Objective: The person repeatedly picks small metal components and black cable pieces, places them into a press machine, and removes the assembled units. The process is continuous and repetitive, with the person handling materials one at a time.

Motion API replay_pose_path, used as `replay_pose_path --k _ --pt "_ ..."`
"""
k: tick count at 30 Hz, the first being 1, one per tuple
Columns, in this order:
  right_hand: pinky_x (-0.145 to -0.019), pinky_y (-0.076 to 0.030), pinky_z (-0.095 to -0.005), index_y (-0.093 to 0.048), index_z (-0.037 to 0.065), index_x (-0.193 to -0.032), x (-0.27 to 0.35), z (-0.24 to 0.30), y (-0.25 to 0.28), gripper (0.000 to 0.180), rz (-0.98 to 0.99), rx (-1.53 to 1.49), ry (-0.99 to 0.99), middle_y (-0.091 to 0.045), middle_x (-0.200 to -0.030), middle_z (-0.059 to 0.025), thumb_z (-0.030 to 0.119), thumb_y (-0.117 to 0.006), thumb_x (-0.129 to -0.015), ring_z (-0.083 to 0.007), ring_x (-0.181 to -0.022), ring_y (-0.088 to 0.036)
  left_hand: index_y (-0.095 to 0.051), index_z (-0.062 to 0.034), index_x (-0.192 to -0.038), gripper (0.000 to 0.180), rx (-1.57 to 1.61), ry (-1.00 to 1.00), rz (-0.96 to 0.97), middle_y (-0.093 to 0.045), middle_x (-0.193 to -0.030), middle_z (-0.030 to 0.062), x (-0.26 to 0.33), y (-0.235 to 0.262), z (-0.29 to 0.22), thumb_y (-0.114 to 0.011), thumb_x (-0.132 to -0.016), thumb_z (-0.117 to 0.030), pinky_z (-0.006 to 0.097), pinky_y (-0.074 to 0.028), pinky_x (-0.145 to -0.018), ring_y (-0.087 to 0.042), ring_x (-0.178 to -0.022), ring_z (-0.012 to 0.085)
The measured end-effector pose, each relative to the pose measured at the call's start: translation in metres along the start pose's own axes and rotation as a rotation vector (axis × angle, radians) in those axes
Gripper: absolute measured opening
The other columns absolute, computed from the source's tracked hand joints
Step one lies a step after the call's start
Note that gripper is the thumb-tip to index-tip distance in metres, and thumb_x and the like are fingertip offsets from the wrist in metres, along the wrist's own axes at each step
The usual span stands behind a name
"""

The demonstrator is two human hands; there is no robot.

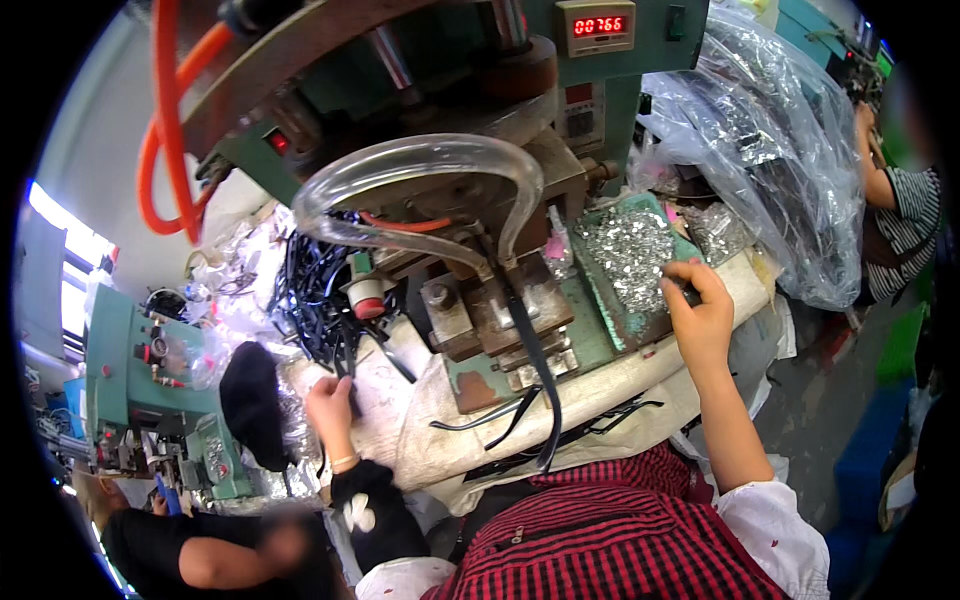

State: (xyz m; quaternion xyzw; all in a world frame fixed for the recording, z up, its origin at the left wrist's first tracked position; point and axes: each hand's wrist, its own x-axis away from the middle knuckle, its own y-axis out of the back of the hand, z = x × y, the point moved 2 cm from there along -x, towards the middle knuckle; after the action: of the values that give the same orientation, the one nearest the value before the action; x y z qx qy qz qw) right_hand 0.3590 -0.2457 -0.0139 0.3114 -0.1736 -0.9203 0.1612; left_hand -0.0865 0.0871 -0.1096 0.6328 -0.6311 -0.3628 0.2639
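Note:
My left hand [329,412] is closed at the edge of a heap of black eyeglass temple arms [312,275], with a dark temple arm [354,402] apparently pinched at its fingertips. My right hand [700,315] has its fingers curled together over the right edge of a green tray [612,325] heaped with small shiny metal pieces [632,255]. Something small and dark shows by those fingers; its kind is unclear. Between my hands stands a metal press fixture [505,300], and a long black strip [535,365] slopes from it toward my lap.
Several loose temple arms [515,412] lie along the cloth-covered front edge [400,420]. A clear bent tube [420,150] arches over the fixture. A red-topped button [368,300] stands left of it. Plastic sheeting [770,150] bulges at right. Other people sit at lower left and far right.

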Motion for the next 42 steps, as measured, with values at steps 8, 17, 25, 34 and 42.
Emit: replay_pose_path --k 8,17,25,34,42 --pt "-0.083 -0.051 -0.0340 -0.074 0.003 -0.099 -0.016 0.097 -0.026 0.019 0.191 -0.316 0.260 -0.070 -0.094 -0.0120 0.003 -0.073 -0.081 -0.0253 -0.091 -0.066 -0.064 -0.0018 -0.120 0.027 0.471 -0.224 -0.040 -0.064 -0.072 0.0027 0.034 0.007 -0.072 -0.064 -0.093 -0.006 0.022 -0.039 -0.055 -0.051 -0.058 0.0057" --pt "-0.089 -0.048 -0.0281 -0.050 -0.005 -0.130 -0.004 0.118 -0.072 0.046 0.302 -0.799 -0.114 -0.070 -0.099 -0.0097 -0.001 -0.066 -0.088 -0.0124 -0.093 -0.064 -0.063 0.0049 -0.099 0.008 0.941 -0.377 -0.147 -0.071 -0.092 0.0151 0.106 0.037 -0.204 -0.060 -0.098 -0.003 0.024 -0.052 -0.059 -0.065 -0.066 0.0149" --pt "-0.102 -0.045 -0.0336 -0.044 -0.003 -0.141 0.004 0.152 -0.036 0.053 0.543 -1.106 -0.338 -0.057 -0.133 -0.0194 0.001 -0.061 -0.091 -0.0233 -0.124 -0.057 -0.068 -0.0006 -0.093 0.011 0.488 -1.249 -0.193 -0.071 -0.097 0.0225 0.156 0.071 -0.276 -0.073 -0.083 0.002 0.032 -0.053 -0.059 -0.066 -0.068 0.0246" --pt "-0.101 -0.046 -0.0493 -0.072 0.004 -0.098 -0.024 0.027 -0.027 0.027 0.266 0.513 0.202 -0.060 -0.125 -0.0233 0.018 -0.077 -0.076 -0.0415 -0.130 -0.048 -0.070 -0.0053 -0.090 0.022 0.363 -1.594 -0.218 -0.073 -0.097 0.0119 0.147 0.011 -0.305 -0.084 -0.074 -0.009 0.023 -0.038 -0.046 -0.053 -0.053 0.0103" --pt "-0.093 -0.048 -0.0452 -0.068 0.007 -0.086 -0.019 0.002 -0.035 0.012 0.052 0.307 0.318 -0.067 -0.110 -0.0135 0.010 -0.074 -0.077 -0.0346 -0.118 -0.059 -0.072 -0.0051 -0.091 0.024 0.372 -1.524 -0.199 -0.074 -0.094 0.0132 0.149 0.015 -0.304 -0.084 -0.071 -0.004 0.026 -0.041 -0.043 -0.058 -0.053 0.0148"
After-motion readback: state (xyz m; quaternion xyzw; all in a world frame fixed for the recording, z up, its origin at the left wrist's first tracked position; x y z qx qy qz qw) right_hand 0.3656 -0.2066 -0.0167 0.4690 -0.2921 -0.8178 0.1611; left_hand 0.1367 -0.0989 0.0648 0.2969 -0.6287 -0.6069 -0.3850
